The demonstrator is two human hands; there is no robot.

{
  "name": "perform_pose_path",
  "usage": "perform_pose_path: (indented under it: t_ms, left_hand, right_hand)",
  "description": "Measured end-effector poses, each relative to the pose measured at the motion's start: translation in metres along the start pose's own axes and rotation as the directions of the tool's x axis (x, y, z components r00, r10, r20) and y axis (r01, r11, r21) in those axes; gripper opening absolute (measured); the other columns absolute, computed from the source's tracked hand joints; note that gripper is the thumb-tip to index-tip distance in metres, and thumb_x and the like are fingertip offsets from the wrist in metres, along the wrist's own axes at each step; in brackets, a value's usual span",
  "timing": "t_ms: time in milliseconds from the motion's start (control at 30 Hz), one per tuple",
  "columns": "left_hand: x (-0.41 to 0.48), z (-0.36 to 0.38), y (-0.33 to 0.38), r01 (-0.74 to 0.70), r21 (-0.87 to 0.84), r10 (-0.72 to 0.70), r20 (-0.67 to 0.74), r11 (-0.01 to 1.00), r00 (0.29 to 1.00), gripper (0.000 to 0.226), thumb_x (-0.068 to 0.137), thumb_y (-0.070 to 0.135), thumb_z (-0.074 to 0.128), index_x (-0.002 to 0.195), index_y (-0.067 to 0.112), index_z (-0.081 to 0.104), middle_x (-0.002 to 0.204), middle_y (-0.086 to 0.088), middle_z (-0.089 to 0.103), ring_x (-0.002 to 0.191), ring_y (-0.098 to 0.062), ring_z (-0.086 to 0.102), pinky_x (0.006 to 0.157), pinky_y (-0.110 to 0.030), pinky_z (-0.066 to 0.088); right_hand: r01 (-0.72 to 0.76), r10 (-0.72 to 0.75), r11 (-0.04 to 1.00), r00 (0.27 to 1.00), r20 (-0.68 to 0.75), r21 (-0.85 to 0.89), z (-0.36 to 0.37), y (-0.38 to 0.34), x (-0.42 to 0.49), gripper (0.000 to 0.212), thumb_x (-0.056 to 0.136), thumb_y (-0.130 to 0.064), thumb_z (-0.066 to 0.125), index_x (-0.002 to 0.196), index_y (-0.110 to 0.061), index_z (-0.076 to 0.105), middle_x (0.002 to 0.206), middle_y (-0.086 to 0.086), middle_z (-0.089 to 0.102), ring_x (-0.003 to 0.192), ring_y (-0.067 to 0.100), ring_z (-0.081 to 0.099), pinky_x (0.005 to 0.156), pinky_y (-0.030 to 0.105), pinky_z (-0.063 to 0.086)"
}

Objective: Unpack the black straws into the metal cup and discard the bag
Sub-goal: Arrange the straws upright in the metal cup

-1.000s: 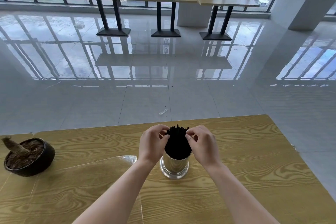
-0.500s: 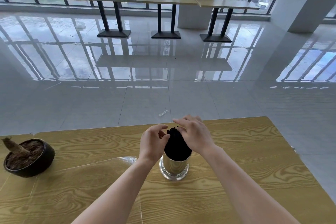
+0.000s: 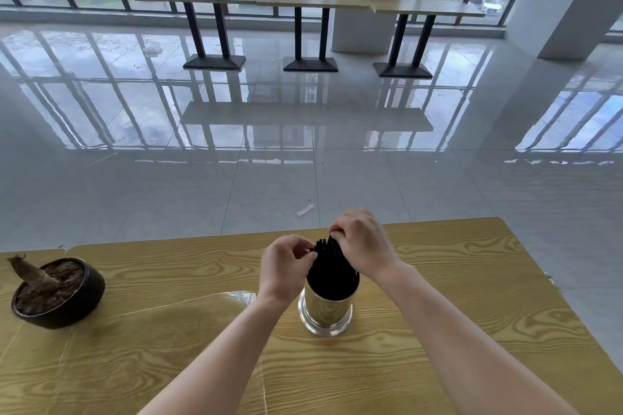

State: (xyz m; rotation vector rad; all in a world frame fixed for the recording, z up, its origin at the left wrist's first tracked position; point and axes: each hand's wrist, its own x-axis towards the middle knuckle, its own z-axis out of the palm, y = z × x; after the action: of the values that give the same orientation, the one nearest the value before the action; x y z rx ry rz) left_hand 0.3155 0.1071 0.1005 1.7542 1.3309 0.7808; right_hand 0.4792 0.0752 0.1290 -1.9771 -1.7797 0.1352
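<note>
A shiny metal cup [image 3: 325, 312] stands on the wooden table [image 3: 455, 280]. A tight bundle of black straws [image 3: 332, 271] stands upright in it, tips above the rim. My left hand [image 3: 285, 268] curls against the left side of the straw tips, thumb and fingers pinched there. My right hand [image 3: 364, 242] arches over the top of the bundle, fingertips pressed on the far tips and hiding part of them. A clear plastic bag [image 3: 241, 296] lies flat on the table left of the cup, partly under my left forearm.
A dark bowl-shaped pot [image 3: 77, 307] with soil and a dry stump sits at the table's left. The table's far edge runs just behind my hands, with glossy tiled floor beyond. A small scrap [image 3: 305, 209] lies on the floor. High tables [image 3: 310, 2] line the windows.
My right hand has shifted from the right side of the straw bundle up and over its top. My left hand stays at the left side. The cup has not moved.
</note>
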Motion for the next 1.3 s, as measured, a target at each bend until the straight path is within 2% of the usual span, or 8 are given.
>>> perform_pose_path:
  t_ms: [133,433,600,833,933,1067,1167,1300]
  left_hand:
    - [-0.003,-0.007,0.005,0.010,-0.054,-0.010,-0.004,0.998,1.000,0.011,0.080,0.013,0.080,0.082,0.022,0.075,0.071,0.008,0.072,0.066,-0.008,0.067,0.070,-0.033,0.059]
    - [0.002,-0.025,0.038,-0.087,-0.122,0.078,-0.078,0.989,0.994,0.023,0.083,0.014,0.079,0.105,0.015,0.077,0.083,0.006,0.075,0.077,-0.009,0.070,0.078,-0.030,0.060]
    - [0.003,-0.023,0.053,-0.185,-0.127,0.174,-0.089,0.975,0.981,0.013,0.080,0.014,0.079,0.090,0.022,0.081,0.076,0.012,0.071,0.071,-0.002,0.065,0.066,-0.020,0.053]
    - [0.000,-0.018,0.046,-0.142,-0.094,0.137,-0.055,0.985,0.989,0.006,0.080,0.015,0.078,0.083,0.020,0.079,0.078,0.007,0.074,0.075,-0.010,0.070,0.074,-0.038,0.059]
    - [-0.001,-0.022,0.043,-0.137,-0.100,0.130,-0.069,0.986,0.989,0.006,0.081,0.015,0.079,0.086,0.018,0.079,0.079,0.005,0.075,0.073,-0.013,0.070,0.074,-0.037,0.060]
    - [0.001,-0.037,0.044,-0.081,-0.194,0.071,-0.056,0.978,0.996,0.009,0.082,0.015,0.081,0.089,0.019,0.078,0.077,0.004,0.077,0.064,-0.016,0.071,0.066,-0.027,0.060]
    - [0.002,-0.056,0.046,-0.063,-0.280,0.054,-0.039,0.958,0.998,0.015,0.081,0.014,0.081,0.085,0.028,0.076,0.074,0.004,0.077,0.065,-0.019,0.074,0.063,-0.028,0.061]
    - [0.000,-0.086,0.043,-0.035,-0.421,-0.009,-0.102,0.906,0.995,0.012,0.079,0.010,0.082,0.087,0.019,0.078,0.079,0.000,0.078,0.071,-0.019,0.075,0.064,-0.027,0.062]
  right_hand:
    - [0.013,-0.012,1.000,0.998,-0.059,0.013,-0.016,-0.004,0.002,0.010,0.094,-0.014,0.065,0.095,-0.008,0.074,0.092,0.006,0.071,0.095,0.022,0.058,0.081,0.022,0.039]
    - [0.170,-0.172,0.985,0.980,-0.100,-0.023,-0.056,-0.027,0.003,0.008,0.093,-0.014,0.068,0.096,-0.009,0.073,0.092,0.004,0.068,0.093,0.019,0.057,0.080,0.023,0.043]
    - [0.263,-0.263,0.965,0.964,-0.047,-0.023,-0.058,-0.037,0.004,0.008,0.093,-0.015,0.069,0.097,-0.010,0.074,0.092,0.003,0.066,0.092,0.017,0.056,0.078,0.022,0.042]
    - [0.209,-0.209,0.978,0.978,0.000,-0.004,-0.054,-0.029,0.000,0.017,0.092,-0.014,0.070,0.107,-0.009,0.075,0.098,0.005,0.072,0.096,0.023,0.063,0.082,0.026,0.047]
    - [0.191,-0.190,0.982,0.979,-0.071,0.005,-0.063,-0.028,-0.001,0.012,0.090,-0.012,0.071,0.101,-0.010,0.076,0.095,0.004,0.073,0.092,0.021,0.064,0.080,0.025,0.046]
    - [0.168,-0.160,0.985,0.969,-0.187,0.027,-0.091,-0.032,-0.002,0.006,0.088,-0.010,0.073,0.092,-0.009,0.077,0.086,0.003,0.072,0.080,0.018,0.062,0.074,0.035,0.054]
    - [0.152,-0.137,0.988,0.950,-0.280,0.031,-0.116,-0.033,-0.005,0.002,0.088,-0.012,0.075,0.089,-0.011,0.076,0.082,0.001,0.070,0.073,0.014,0.060,0.071,0.029,0.052]
    - [0.066,-0.024,0.994,0.912,-0.409,0.089,-0.139,-0.025,-0.014,0.003,0.087,-0.021,0.076,0.087,-0.018,0.076,0.075,-0.011,0.070,0.063,-0.002,0.060,0.066,0.010,0.046]
